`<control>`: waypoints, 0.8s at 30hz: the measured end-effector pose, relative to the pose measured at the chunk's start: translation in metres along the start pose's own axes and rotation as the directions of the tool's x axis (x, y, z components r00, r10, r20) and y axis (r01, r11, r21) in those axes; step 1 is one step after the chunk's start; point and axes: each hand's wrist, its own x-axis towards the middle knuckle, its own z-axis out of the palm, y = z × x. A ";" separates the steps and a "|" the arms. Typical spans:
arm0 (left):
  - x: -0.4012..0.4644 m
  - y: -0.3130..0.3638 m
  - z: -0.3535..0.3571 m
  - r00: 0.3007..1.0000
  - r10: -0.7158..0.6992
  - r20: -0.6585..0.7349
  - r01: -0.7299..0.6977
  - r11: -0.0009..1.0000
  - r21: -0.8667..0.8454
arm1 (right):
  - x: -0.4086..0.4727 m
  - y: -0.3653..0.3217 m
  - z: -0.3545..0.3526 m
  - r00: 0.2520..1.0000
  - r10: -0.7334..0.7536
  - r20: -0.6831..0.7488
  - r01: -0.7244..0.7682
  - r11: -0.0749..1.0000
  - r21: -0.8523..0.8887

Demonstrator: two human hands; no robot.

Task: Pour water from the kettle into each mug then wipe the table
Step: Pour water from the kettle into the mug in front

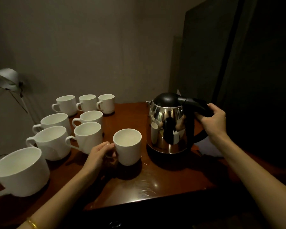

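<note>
I see my right hand (212,120) wrapped around the black curved handle of the polished steel electric kettle (169,124), fingers curled tight on the grip. The kettle stands upright on its base near the far right corner of the dark red-brown wooden desk (155,184), spout turned left toward the crockery.

My left hand (100,153) holds the plain white ceramic mug (127,146) at its handle side, fingers curled there. The handle itself is hidden behind the hand, so I take it that I am pinching it rather than only steadying the wall. This mug stands near the middle of the desk, just beside the kettle on its left, mouth up. In this dim light I cannot tell whether it holds water.

What matters for the pour: the mug lies left of and nearer than the spout, so the kettle must lift and tip leftward across that small gap. The right hand is the one that carries it; the left only keeps the target still.

Eight more white mugs (87,134) stand in rows toward the left edge of the desk, apart from this one. A few wet drops seem to glint by the mug's foot.
</note>
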 end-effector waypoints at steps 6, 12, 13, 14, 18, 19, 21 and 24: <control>0.004 -0.003 -0.004 0.999 0.029 -0.030 -0.030 0.999 -0.019 | 0.014 -0.017 -0.013 0.984 -0.049 0.172 0.038 0.997 0.067; 0.007 -0.008 -0.006 0.995 0.069 -0.073 -0.069 0.998 -0.001 | 0.024 -0.030 -0.019 0.949 -0.103 0.297 0.098 0.995 0.034; 0.008 -0.010 -0.007 0.994 0.073 -0.076 -0.074 0.997 -0.011 | 0.026 -0.032 -0.019 0.944 -0.110 0.312 0.107 0.994 0.027; 0.009 -0.011 -0.008 0.994 0.077 -0.077 -0.079 0.997 -0.022 | 0.027 -0.034 -0.018 0.937 -0.121 0.327 0.120 0.992 0.025; 0.011 -0.015 -0.012 0.988 0.116 -0.105 -0.119 0.993 -0.017 | 0.032 -0.046 -0.012 0.898 -0.199 0.393 0.211 0.977 0.011; 0.010 -0.016 -0.012 0.985 0.127 -0.115 -0.129 0.992 -0.012 | 0.033 -0.049 -0.010 0.886 -0.217 0.410 0.235 0.972 0.005; 0.009 -0.016 -0.013 0.979 0.147 -0.138 -0.151 0.989 -0.013 | 0.037 -0.054 -0.006 0.865 -0.235 0.443 0.266 0.964 -0.009; 0.008 -0.017 -0.016 0.974 0.145 -0.173 -0.152 0.988 -0.026 | 0.042 -0.061 0.001 0.838 -0.255 0.482 0.297 0.955 -0.012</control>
